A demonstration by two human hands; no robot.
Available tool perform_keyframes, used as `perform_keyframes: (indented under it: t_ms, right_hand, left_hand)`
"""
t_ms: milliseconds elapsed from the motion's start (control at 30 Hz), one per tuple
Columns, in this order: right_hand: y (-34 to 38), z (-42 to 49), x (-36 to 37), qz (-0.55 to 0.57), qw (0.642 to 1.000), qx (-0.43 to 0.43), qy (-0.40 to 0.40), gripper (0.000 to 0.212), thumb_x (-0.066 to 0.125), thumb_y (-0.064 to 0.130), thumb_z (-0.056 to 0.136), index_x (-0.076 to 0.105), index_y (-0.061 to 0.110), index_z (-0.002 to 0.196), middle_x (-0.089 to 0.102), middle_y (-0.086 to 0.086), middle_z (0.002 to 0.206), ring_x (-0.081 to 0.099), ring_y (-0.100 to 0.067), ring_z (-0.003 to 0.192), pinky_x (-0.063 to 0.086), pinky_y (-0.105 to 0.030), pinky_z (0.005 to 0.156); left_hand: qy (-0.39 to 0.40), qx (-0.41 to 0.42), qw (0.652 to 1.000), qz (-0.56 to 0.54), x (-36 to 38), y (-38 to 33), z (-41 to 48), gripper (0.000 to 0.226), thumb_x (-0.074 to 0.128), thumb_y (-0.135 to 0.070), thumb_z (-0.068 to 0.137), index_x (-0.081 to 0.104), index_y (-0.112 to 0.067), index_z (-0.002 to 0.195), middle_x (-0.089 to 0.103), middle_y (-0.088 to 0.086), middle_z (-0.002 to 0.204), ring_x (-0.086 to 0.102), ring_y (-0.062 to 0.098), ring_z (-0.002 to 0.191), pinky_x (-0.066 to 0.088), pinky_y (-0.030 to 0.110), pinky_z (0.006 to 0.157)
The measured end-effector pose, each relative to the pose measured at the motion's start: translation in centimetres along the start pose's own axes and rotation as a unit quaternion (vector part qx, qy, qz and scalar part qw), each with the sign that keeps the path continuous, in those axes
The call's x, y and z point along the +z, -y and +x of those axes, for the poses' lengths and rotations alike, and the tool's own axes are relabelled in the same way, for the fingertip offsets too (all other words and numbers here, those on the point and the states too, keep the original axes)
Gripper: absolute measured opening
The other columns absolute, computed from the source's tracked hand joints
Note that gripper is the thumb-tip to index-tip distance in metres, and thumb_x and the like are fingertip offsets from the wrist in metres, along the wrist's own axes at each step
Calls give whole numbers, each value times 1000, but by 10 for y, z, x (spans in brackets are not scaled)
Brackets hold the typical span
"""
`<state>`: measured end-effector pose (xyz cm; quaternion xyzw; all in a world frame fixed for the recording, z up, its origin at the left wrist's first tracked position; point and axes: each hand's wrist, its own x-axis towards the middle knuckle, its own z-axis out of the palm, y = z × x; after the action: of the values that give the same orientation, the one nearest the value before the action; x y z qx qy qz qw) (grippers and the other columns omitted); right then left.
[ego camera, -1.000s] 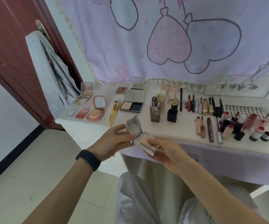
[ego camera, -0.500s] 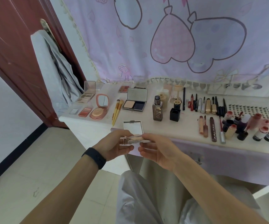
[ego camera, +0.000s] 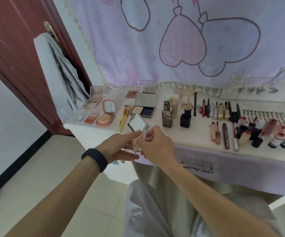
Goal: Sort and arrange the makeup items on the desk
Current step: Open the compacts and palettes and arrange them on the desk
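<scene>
A small silver mirrored compact [ego camera: 137, 124] is open and held in front of the desk's near edge. My right hand [ego camera: 156, 143] pinches its base from the right. My left hand [ego camera: 119, 147] supports it from below and the left, fingers mostly straight, the index finger touching its edge. The mirror lid tilts up and to the left. The pan of the compact is mostly hidden behind my fingers. On the white desk [ego camera: 186, 134] lie rows of makeup: palettes at the left, bottles in the middle, pencils and lip items at the right.
At the left stand a round pink compact [ego camera: 106, 115], blush pans [ego camera: 90, 119], an eyeshadow palette [ego camera: 92, 103] and yellow brushes [ego camera: 124, 118]. A black powder case [ego camera: 144, 106], a brown bottle [ego camera: 167, 116] and a black cube [ego camera: 185, 120] sit centre. A red door [ego camera: 18, 53] is left.
The compact has been turned from lying flat to tilted, its mirror lid now facing up-left. Both hands lifted it slightly toward the desk edge.
</scene>
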<state>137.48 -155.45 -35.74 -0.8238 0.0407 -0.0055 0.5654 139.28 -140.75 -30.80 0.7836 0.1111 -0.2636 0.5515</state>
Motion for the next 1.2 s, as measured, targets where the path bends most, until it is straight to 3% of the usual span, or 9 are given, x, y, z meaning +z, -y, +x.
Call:
perform_keyframes:
  t_ms: [167, 367, 467, 533, 600, 700, 833, 1033, 1200]
  right_hand:
    - [-5, -4, 16, -32, 995, -78, -60, 21, 60, 43, 88, 41, 34, 85, 63, 16, 65, 58, -1, 65, 34, -20, 53]
    - [-13, -5, 19, 81, 994, -70, -5, 22, 72, 47, 87, 53, 41, 95, 69, 26, 80, 67, 5, 75, 53, -19, 65]
    - [-16, -3, 11, 189, 978, -17, 90, 34, 82, 25, 81, 63, 35, 107, 73, 18, 98, 73, -10, 88, 61, -29, 79]
    - [-17, 0, 5, 328, 931, 57, 153, 38, 75, 7, 85, 62, 21, 119, 75, -1, 108, 75, -26, 95, 62, -33, 79]
    - [-14, 2, 0, 393, 897, 105, 170, 37, 66, 12, 94, 57, 20, 129, 75, -11, 111, 76, -33, 91, 62, -36, 79]
    - [-16, 2, 3, 349, 917, 114, 154, 31, 53, 35, 104, 58, 19, 131, 77, -10, 106, 76, -33, 88, 62, -40, 82]
    - [-20, -1, 9, 351, 924, 93, 124, 27, 47, 40, 106, 65, 20, 111, 79, -4, 93, 77, -29, 86, 63, -32, 76]
    - [-21, 0, 13, 359, 923, 83, 111, 29, 45, 39, 107, 66, 20, 103, 79, -4, 94, 77, -27, 88, 62, -29, 78]
    - [-23, 1, 14, 365, 921, 79, 112, 31, 46, 40, 107, 66, 17, 106, 79, -6, 98, 76, -28, 92, 61, -34, 85]
  left_hand:
    - [-5, 61, 998, 21, 0, 3, 3, 47, 72, -54, 84, 80, -10, 98, 76, 8, 101, 73, 24, 94, 59, 30, 85]
    - [-53, 113, 991, 45, -5, 5, 6, 29, 74, -42, 86, 80, -17, 99, 77, 5, 96, 73, 20, 92, 59, 28, 83]
    - [-68, 122, 986, 86, -13, 7, 6, 25, 73, -37, 88, 79, -16, 101, 77, 9, 96, 73, 26, 94, 59, 38, 89]
    - [-61, 127, 977, 162, -19, 11, 8, 23, 75, -39, 85, 78, -22, 101, 77, 6, 96, 71, 27, 96, 59, 38, 88]
    - [-41, 124, 962, 242, -22, 14, 9, 21, 77, -43, 79, 76, -35, 99, 76, -4, 94, 71, 19, 93, 60, 29, 84]
    - [-32, 127, 939, 318, -24, 18, 13, 23, 80, -51, 71, 65, -58, 88, 74, -17, 99, 68, 4, 94, 49, 6, 72]
    - [-71, 113, 942, 307, -31, 24, 18, 71, 85, -58, 66, 58, -32, 126, 65, -12, 120, 63, 9, 107, 49, 25, 92]
    - [-85, 159, 949, 258, -34, 29, 17, 50, 83, -50, 74, 69, -30, 117, 70, -17, 111, 67, 4, 100, 53, 27, 92]
    - [-82, 181, 950, 240, -31, 28, 17, 55, 79, -56, 70, 69, -33, 119, 71, -18, 112, 69, 5, 98, 54, 35, 96]
